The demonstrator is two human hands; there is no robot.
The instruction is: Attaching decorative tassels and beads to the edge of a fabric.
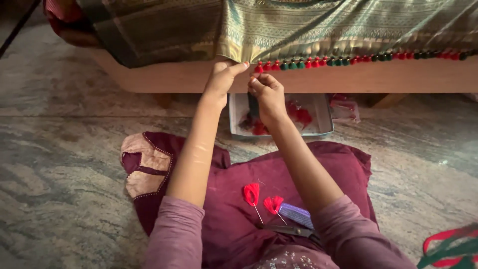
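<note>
Hands pinch at the tasselled cloth edge (239, 56) — left hand (221, 78), right hand (269, 92).

Green-gold striped fabric (298, 25) edged with red and green tassels (318, 63) (alternating), maroon cushion (239, 199)

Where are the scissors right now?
In the head view, the scissors lie on the maroon cloth in the lap, lower centre, just below the purple block and two red tassels.

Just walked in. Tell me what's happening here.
A person sits on the floor, both hands raised to the hem of a green patterned cloth draped over a low wooden ledge. The left hand pinches the edge; the right hand works beside it, where a row of red and green tassels ends. Two loose red tassels and scissors lie on the lap.
</note>
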